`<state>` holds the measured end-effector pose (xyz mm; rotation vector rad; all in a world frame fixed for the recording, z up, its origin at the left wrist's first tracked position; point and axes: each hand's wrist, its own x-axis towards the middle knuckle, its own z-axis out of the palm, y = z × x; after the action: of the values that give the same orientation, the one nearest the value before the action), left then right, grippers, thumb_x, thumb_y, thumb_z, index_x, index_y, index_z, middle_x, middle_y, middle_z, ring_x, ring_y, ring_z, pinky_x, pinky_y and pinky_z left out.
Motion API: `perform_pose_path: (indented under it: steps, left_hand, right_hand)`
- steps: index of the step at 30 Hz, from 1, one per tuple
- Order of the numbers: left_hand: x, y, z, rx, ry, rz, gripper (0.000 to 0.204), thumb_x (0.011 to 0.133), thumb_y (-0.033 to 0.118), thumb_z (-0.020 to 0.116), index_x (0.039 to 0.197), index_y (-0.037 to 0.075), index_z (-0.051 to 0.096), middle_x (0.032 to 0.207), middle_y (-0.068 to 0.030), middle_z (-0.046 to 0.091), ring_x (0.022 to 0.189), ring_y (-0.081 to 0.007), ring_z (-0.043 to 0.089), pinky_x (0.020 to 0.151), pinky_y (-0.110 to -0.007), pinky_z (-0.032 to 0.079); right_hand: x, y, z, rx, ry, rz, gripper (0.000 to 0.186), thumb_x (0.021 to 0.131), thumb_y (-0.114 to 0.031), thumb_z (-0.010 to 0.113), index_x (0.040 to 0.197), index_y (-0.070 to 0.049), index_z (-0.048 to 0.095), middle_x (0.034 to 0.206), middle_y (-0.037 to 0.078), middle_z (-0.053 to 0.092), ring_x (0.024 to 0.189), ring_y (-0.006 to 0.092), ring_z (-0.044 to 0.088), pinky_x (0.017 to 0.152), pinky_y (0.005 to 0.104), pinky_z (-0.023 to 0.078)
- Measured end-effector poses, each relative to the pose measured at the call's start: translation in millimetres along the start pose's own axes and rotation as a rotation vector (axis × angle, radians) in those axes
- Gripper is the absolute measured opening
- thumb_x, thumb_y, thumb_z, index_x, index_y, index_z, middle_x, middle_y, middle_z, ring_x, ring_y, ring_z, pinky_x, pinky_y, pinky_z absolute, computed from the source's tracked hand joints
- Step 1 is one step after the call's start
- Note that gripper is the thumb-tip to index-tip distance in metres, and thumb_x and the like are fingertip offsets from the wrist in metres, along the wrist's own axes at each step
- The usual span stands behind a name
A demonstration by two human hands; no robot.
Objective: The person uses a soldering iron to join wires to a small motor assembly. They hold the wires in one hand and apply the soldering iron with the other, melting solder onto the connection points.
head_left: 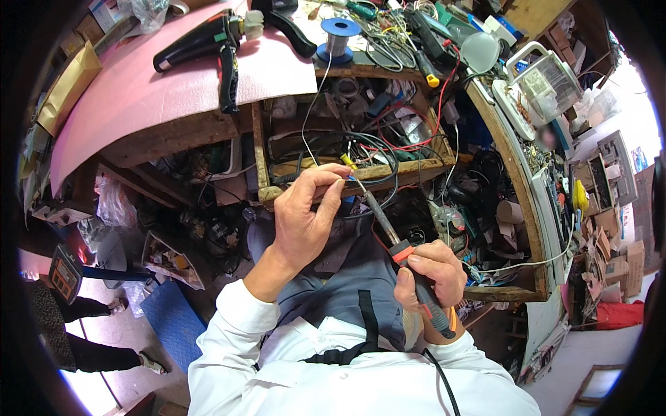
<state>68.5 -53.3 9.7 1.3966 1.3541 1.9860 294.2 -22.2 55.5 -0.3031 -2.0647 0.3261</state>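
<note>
The left hand is raised in the middle of the scene, thumb and forefinger pinching something too small to make out. The right hand, nearer and to the right, is wrapped around the grip of a soldering iron. The iron slants far and left, its tip close to the left fingertips; whether it touches anything there cannot be told. A tiny blue piece shows beside the tip. Thin wire runs down from a blue-ended spool on the far bench and passes behind the left hand.

Both arms wear white sleeves, and a black cord trails to the near edge. Beyond the hands is an open wooden drawer, crammed with parts, with loops of black cable at its near side. Far left, a pink sheet covers the bench, and a black tool lies on it. Far right stands a clear jug with a handle. At the near left, a blue platform sits on the floor, beside the dark-trousered legs of another person.
</note>
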Motion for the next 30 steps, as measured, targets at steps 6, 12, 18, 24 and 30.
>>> perform_pose_path:
  steps: [6,12,18,24,30]
  left_hand:
    - [0,-4,0,-0.007,0.009,0.03,0.007,0.104,-0.001,0.067,0.11,-0.003,0.066,0.119,-0.015,0.077,0.097,-0.0145,0.075,0.084,-0.028,0.062]
    - [-2,0,-3,0.032,-0.031,-0.005,0.007,0.107,-0.001,0.063,0.112,-0.004,0.064,0.121,-0.0177,0.076,0.106,-0.0149,0.073,0.091,-0.027,0.058]
    - [0,1,-4,-0.107,-0.073,-0.093,0.008,0.109,0.002,0.061,0.114,-0.004,0.063,0.124,-0.0177,0.072,0.097,-0.0178,0.077,0.083,-0.029,0.063]
    - [13,19,-4,-0.204,-0.062,-0.238,0.012,0.111,0.01,0.06,0.11,-0.002,0.062,0.122,-0.0165,0.073,0.073,-0.0103,0.072,0.059,-0.022,0.057]
    - [43,33,-12,0.016,-0.149,-0.328,0.015,0.111,0.014,0.061,0.107,-0.001,0.063,0.117,-0.0126,0.077,0.051,-0.0031,0.054,0.042,-0.019,0.042]
  right_hand:
    - [-1,0,0,-0.002,-0.006,0.003,0.036,0.082,-0.003,0.08,0.114,-0.007,0.064,0.09,0.01,0.069,0.066,0.0193,0.065,0.056,0.0304,0.054]
    - [-3,3,-3,0.034,0.059,0.016,0.032,0.086,-0.004,0.079,0.114,-0.005,0.064,0.093,0.012,0.07,0.065,0.019,0.064,0.056,0.0302,0.052]
    - [-2,11,-8,-0.015,0.108,0.02,0.032,0.087,-0.005,0.079,0.114,-0.004,0.062,0.093,0.012,0.07,0.065,0.0186,0.064,0.057,0.0294,0.051]
    - [-3,13,-13,-0.032,0.127,0.029,0.033,0.086,-0.005,0.079,0.114,-0.005,0.062,0.093,0.012,0.07,0.066,0.0189,0.064,0.058,0.0302,0.051]
    - [-3,13,-15,-0.014,0.125,0.03,0.034,0.085,-0.003,0.078,0.114,-0.004,0.062,0.094,0.012,0.07,0.066,0.0192,0.064,0.059,0.0302,0.052]
